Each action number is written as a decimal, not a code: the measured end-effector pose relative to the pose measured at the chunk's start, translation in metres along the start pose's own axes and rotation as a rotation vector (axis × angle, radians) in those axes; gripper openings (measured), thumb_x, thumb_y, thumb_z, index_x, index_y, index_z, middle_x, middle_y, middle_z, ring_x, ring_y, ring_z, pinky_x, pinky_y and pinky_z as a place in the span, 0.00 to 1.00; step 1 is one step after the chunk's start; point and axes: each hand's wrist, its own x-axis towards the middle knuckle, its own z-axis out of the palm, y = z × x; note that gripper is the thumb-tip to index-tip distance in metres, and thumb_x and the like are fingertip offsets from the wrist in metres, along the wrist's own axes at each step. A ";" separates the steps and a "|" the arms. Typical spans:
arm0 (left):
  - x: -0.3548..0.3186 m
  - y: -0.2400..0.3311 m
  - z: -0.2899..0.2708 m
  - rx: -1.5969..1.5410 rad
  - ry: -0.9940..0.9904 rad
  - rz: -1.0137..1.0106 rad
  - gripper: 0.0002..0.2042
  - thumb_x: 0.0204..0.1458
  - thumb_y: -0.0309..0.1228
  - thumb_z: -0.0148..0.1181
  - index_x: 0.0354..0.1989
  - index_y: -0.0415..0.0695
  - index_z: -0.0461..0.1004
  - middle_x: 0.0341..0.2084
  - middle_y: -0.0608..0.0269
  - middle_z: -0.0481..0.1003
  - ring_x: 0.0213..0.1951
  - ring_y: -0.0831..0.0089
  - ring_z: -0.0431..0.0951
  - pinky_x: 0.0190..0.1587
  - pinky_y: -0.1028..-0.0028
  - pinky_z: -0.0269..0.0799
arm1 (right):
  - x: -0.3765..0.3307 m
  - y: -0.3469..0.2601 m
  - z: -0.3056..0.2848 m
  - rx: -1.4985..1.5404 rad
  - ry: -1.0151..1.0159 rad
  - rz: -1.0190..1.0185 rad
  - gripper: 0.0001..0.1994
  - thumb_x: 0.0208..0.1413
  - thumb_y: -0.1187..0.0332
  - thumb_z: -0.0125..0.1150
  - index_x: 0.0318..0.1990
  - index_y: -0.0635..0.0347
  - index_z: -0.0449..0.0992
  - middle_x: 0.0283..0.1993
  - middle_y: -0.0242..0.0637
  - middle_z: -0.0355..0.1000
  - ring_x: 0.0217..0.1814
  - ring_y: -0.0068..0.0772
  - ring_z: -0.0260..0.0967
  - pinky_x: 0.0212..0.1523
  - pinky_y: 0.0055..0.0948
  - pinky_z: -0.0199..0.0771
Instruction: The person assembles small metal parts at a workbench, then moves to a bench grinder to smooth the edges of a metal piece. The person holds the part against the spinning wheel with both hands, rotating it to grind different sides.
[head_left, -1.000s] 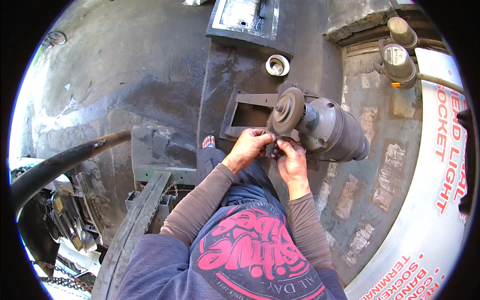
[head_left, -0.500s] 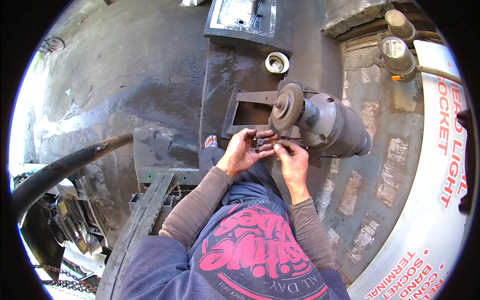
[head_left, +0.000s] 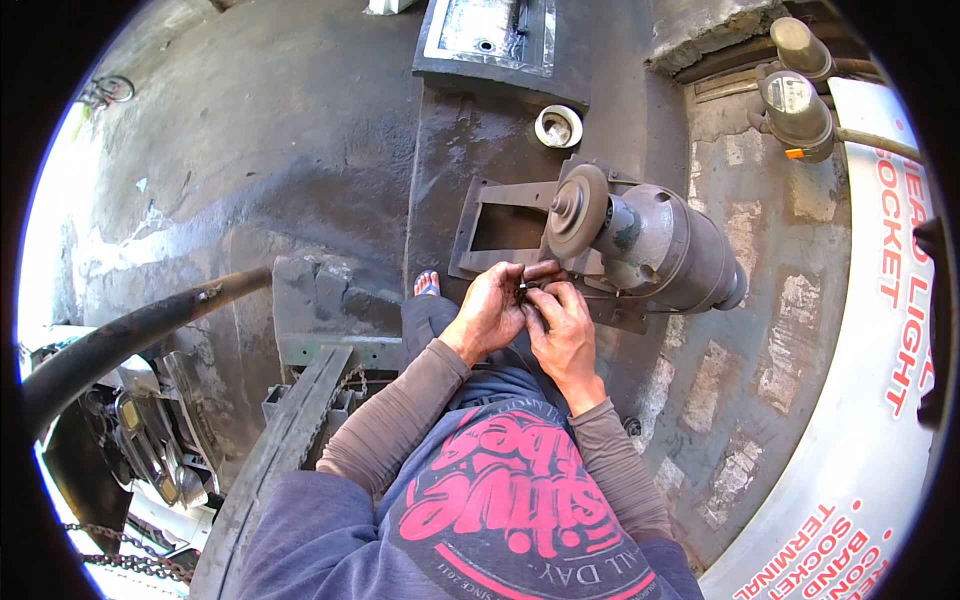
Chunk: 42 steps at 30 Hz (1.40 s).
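Note:
My left hand (head_left: 487,315) is cupped palm up in front of the bench grinder, its fingers curled around a few small dark metal parts (head_left: 521,287). They look like nuts or similar hardware, but fingers hide most of them. My right hand (head_left: 565,340) meets it from the right, thumb and fingertips pinched together over the left palm. What that pinch holds is hidden. Just beyond my fingers is the grinder's round wheel (head_left: 577,212), joined to a grey cylindrical motor (head_left: 682,248). Both hands are smudged with dark grime.
The grinder sits on a rusty metal frame (head_left: 480,225). Beyond it are a white round container (head_left: 558,127) and a metal box (head_left: 490,45). A thick pipe (head_left: 150,335) and a long metal beam (head_left: 275,470) lie left. Meters (head_left: 795,110) and a white sign (head_left: 850,400) stand right.
My right hand has moved left and in against my left hand, fingertips now over the palm. The left fingers have curled in, covering more of the small parts.

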 end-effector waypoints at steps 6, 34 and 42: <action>-0.007 -0.001 -0.001 0.163 0.130 0.064 0.20 0.63 0.30 0.39 0.53 0.29 0.74 0.50 0.46 0.77 0.52 0.59 0.78 0.57 0.62 0.74 | -0.001 -0.002 -0.007 0.248 0.060 0.123 0.08 0.50 0.76 0.68 0.39 0.63 0.81 0.39 0.43 0.76 0.43 0.46 0.77 0.46 0.37 0.76; 0.018 -0.004 0.007 0.263 0.143 0.079 0.08 0.62 0.29 0.61 0.44 0.38 0.80 0.30 0.68 0.78 0.31 0.80 0.74 0.34 0.76 0.75 | 0.026 0.023 0.010 0.585 0.360 0.486 0.07 0.59 0.75 0.65 0.40 0.70 0.82 0.33 0.35 0.80 0.33 0.20 0.73 0.36 0.23 0.73; 0.016 -0.002 0.009 0.284 0.173 0.112 0.07 0.61 0.29 0.63 0.42 0.38 0.81 0.30 0.68 0.78 0.30 0.79 0.75 0.33 0.76 0.75 | 0.029 0.025 0.011 0.648 0.323 0.524 0.07 0.58 0.74 0.66 0.40 0.70 0.83 0.32 0.35 0.81 0.32 0.20 0.73 0.36 0.24 0.73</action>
